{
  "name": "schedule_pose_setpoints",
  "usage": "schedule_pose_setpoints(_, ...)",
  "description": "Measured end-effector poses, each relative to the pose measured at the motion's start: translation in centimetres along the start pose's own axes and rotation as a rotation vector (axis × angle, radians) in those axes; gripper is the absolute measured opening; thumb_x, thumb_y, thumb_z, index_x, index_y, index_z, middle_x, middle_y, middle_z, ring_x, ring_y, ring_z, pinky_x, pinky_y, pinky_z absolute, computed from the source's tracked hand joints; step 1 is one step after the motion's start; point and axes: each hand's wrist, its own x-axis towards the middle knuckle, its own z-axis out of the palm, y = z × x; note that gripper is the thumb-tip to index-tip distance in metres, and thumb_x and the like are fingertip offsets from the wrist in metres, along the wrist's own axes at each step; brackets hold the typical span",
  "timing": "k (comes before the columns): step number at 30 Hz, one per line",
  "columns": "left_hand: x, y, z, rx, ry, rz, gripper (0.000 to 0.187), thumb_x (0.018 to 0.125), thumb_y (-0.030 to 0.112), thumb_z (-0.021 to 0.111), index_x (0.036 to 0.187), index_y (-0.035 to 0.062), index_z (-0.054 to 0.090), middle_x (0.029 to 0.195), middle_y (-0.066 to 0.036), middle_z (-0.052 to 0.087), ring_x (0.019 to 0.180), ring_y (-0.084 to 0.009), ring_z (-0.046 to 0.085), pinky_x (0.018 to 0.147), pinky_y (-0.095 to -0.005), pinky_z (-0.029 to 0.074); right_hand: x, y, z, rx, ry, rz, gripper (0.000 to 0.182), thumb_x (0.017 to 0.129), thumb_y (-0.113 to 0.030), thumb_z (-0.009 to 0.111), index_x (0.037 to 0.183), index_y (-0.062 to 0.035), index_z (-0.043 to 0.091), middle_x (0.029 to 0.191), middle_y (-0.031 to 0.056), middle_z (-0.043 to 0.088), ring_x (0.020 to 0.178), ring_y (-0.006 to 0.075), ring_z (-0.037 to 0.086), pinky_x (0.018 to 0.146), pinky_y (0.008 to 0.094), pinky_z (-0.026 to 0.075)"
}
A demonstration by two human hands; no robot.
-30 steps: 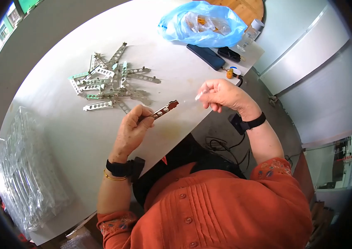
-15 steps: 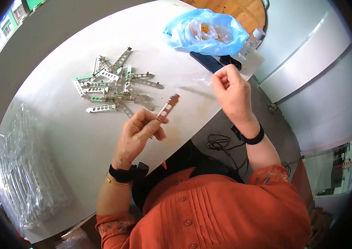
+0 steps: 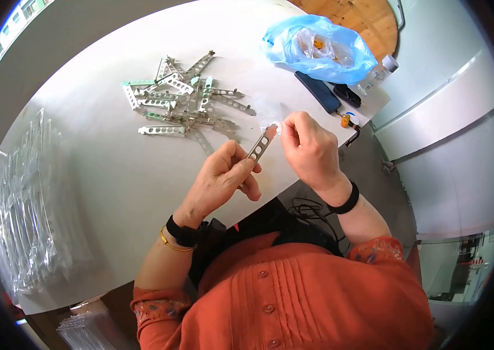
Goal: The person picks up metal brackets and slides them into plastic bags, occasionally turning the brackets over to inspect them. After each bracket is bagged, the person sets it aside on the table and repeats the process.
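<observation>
My left hand pinches a narrow metal slot bracket with a row of round holes, thumb on top and the bracket tilted up to the right. At its far end is my right hand, closed in a pinch with the fingertips right at the bracket's tip. A shiny clear scrap shows by those fingertips; I cannot tell what the right fingers grip. Crumpled clear film lies on the table just beyond. A loose heap of similar metal brackets lies farther back to the left.
Clear plastic sleeves are stacked at the left of the white table. At the back right are a blue plastic bag, a dark phone, a black object and a clear bottle. Cables lie on the floor.
My right hand has come down and left to the bracket's tip. My left hand has shifted right, still holding the bracket. The view has turned slightly, uncovering a small orange item near the phone.
</observation>
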Motion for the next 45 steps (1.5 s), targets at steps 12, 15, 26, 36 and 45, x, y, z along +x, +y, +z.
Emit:
schedule_pose_setpoints(12, 0.8, -1.4, -0.4, 0.136, 0.038, 0.012, 0.020, 0.102, 0.018, 0.052, 0.094, 0.0005, 0.050, 0.068, -0.005, 0.058, 0.058, -0.0097, 0.055, 0.052, -0.0246, 0.046, -1.5, -2.1, 0.3, 0.293, -0.141, -0.014, 0.014, 0.087, 0.001, 0.067, 0.096, -0.0054, 0.058, 0.079, 0.0110, 0.065, 0.063, 0.0280, 0.066, 0.054, 0.0345, 0.050)
schedule_pose_setpoints(15, 0.9, -1.7, -0.2, 0.124, 0.088, 0.028, 0.020, 0.103, 0.020, 0.052, 0.096, 0.0024, 0.047, 0.069, -0.003, 0.055, 0.058, -0.0083, 0.050, 0.050, -0.0233, 0.040, -2.0, -2.7, 0.4, 0.463, -0.203, 0.017, 0.014, 0.088, 0.001, 0.066, 0.097, -0.0053, 0.058, 0.080, 0.0122, 0.065, 0.066, 0.0294, 0.066, 0.056, 0.0339, 0.050)
schedule_pose_setpoints(26, 0.7, -1.9, 0.1, 0.161, 0.146, 0.011, 0.013, 0.098, 0.011, 0.051, 0.103, 0.0011, 0.045, 0.072, -0.003, 0.056, 0.062, -0.0088, 0.053, 0.054, -0.0257, 0.044, -2.3, -2.9, 0.0, 0.735, -0.383, 0.045, 0.013, 0.091, 0.004, 0.061, 0.098, -0.0045, 0.056, 0.082, 0.0120, 0.064, 0.071, 0.0277, 0.067, 0.062, 0.0328, 0.051)
schedule_pose_setpoints(36, 0.9, -1.7, -0.4, 0.161, -0.004, -0.035, 0.019, 0.094, 0.006, 0.050, 0.112, 0.0015, 0.048, 0.081, -0.003, 0.056, 0.064, -0.0076, 0.052, 0.055, -0.0240, 0.042, -2.3, -2.4, -0.3, 1.090, -0.559, 0.133, 0.007, 0.096, 0.002, 0.056, 0.095, -0.0034, 0.052, 0.082, 0.0078, 0.064, 0.078, 0.0180, 0.068, 0.072, 0.0290, 0.053)
schedule_pose_setpoints(45, 1.1, -2.2, -1.9, -0.129, -0.254, -0.063, 0.033, 0.090, -0.002, 0.047, 0.123, -0.0022, 0.048, 0.103, -0.009, 0.057, 0.085, -0.0156, 0.055, 0.075, -0.0293, 0.046, -2.5, -1.7, -0.6, 1.188, -0.623, 0.213, 0.006, 0.095, 0.001, 0.057, 0.094, -0.0035, 0.053, 0.085, 0.0054, 0.065, 0.081, 0.0145, 0.068, 0.072, 0.0287, 0.052)
